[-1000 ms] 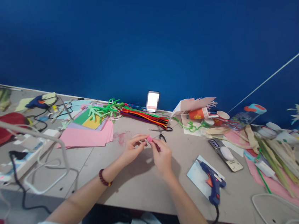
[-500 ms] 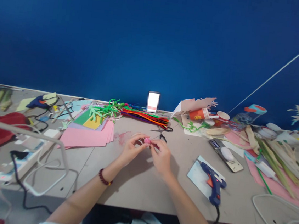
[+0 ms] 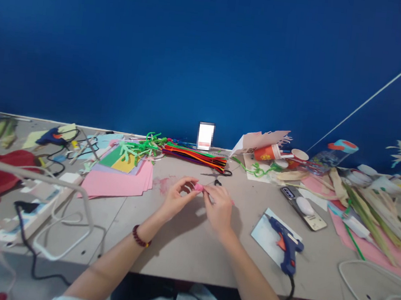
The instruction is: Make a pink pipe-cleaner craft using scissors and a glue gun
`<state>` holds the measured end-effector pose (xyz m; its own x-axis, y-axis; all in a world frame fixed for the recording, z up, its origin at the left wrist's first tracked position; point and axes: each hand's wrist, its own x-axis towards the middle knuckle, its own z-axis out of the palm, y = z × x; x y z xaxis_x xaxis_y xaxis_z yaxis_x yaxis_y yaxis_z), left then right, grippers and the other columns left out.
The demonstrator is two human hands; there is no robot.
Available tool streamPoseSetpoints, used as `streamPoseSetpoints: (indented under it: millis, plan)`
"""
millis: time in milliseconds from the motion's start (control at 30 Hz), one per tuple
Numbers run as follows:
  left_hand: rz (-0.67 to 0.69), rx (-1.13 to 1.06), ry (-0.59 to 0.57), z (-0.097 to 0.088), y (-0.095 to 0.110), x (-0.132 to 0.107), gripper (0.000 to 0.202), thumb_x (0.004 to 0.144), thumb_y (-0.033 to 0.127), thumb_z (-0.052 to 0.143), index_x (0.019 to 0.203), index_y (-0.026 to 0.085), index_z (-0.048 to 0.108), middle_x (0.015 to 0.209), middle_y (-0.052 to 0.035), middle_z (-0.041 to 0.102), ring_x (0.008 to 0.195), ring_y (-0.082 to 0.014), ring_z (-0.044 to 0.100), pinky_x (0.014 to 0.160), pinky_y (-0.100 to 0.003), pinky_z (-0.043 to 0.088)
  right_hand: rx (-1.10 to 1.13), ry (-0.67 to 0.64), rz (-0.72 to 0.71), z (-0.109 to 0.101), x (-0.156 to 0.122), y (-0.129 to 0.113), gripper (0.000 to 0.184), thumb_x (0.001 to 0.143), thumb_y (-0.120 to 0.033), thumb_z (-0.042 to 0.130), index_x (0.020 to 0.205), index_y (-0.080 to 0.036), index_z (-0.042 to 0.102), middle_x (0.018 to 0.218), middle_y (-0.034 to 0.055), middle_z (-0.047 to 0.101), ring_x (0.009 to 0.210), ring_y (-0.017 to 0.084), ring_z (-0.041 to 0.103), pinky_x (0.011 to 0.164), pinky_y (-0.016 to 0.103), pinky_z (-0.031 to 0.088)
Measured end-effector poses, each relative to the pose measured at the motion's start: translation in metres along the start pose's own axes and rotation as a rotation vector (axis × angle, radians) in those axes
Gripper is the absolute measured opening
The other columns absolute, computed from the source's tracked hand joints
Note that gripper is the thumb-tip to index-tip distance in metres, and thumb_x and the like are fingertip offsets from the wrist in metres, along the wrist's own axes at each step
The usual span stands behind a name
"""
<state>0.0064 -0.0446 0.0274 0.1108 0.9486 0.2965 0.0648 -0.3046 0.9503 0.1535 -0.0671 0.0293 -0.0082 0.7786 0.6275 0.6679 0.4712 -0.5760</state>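
A small pink coil [image 3: 199, 187], looking like a rolled pipe cleaner, is pinched between my two hands above the middle of the table. My left hand [image 3: 179, 198] grips its left side with thumb and index finger, the other fingers curled. On its right side the fingertips of my right hand [image 3: 219, 206] are closed on it, and a bit of pink shows past that hand's outer edge. Just beyond my hands lie black-handled scissors [image 3: 224, 173]. Farther back rests a bundle of many-coloured pipe cleaners [image 3: 194, 157], with bent green pipe cleaners [image 3: 132, 151] beside it.
A blue glue gun [image 3: 286, 245] lies on a pale card at right, its cord over the front edge. Near it is a phone [image 3: 316, 221] with a white object on top. Pink paper sheets [image 3: 114, 184] and a power strip [image 3: 44, 207] with cables occupy the left.
My right hand has shifted slightly right and turned. The pink coil has turned between my fingers, and a pink bit now shows beyond my right hand.
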Motion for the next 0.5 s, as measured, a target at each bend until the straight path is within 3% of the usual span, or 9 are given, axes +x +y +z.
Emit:
streamPoseSetpoints:
  millis: [233, 500]
  plan:
    - [0.057, 0.055, 0.042, -0.0004, -0.0010, 0.0019, 0.018, 0.077, 0.029, 0.065, 0.092, 0.018, 0.065, 0.088, -0.0041, 0.066, 0.077, -0.0129, 0.061, 0.062, -0.022, 0.049, -0.055, 0.021, -0.014, 0.0006, -0.0002, -0.0005, 0.013, 0.086, -0.023, 0.056, 0.090, -0.021, 0.068, 0.085, 0.0044, 0.070, 0.082, 0.020, 0.057, 0.078, 0.036, 0.041]
    - [0.238, 0.215, 0.084, -0.0034, 0.0011, 0.0010, 0.015, 0.081, 0.024, 0.062, 0.094, 0.020, 0.067, 0.090, -0.0052, 0.064, 0.079, -0.0133, 0.060, 0.062, -0.023, 0.050, 0.262, -0.029, 0.165, 0.0059, -0.0017, -0.0033, 0.018, 0.086, -0.029, 0.054, 0.091, -0.018, 0.067, 0.078, 0.0047, 0.062, 0.070, 0.016, 0.058, 0.065, 0.028, 0.048]
